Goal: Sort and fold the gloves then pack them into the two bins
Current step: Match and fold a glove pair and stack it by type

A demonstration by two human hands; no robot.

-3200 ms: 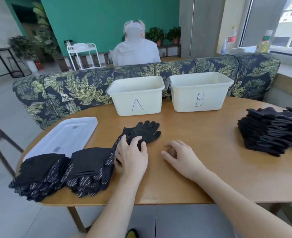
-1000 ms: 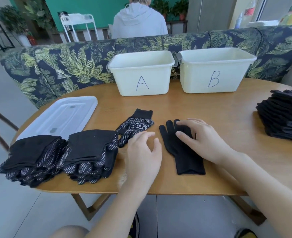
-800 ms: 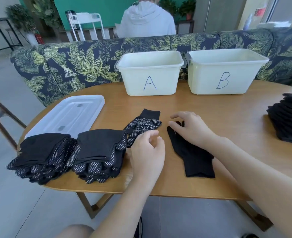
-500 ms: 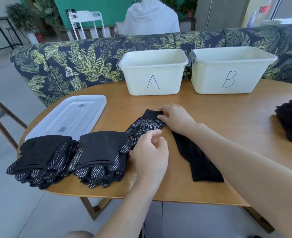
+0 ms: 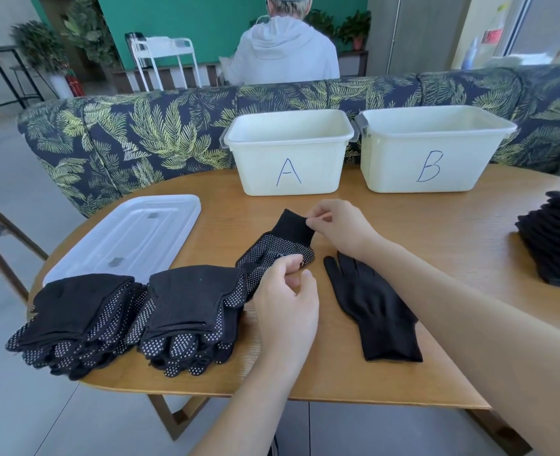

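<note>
A black glove with white grip dots (image 5: 272,250) lies at the table's middle, cuff pointing away from me. My right hand (image 5: 341,225) pinches its cuff. My left hand (image 5: 287,301) pinches the dotted palm near its near edge. A plain black glove (image 5: 372,307) lies flat just right of my left hand, fingers pointing away. Two white bins stand at the back: bin A (image 5: 288,153) and bin B (image 5: 433,146). Both look empty from here.
Two stacks of folded dotted gloves (image 5: 84,317) (image 5: 189,307) sit at the near left edge. A stack of plain black gloves (image 5: 555,238) is at the right edge. A white lid (image 5: 127,232) lies at the left. A leaf-print sofa and a seated person are behind the table.
My right hand left the plain glove and moved left to the dotted glove's cuff, which it now pinches. My left hand took hold of the dotted glove's palm.
</note>
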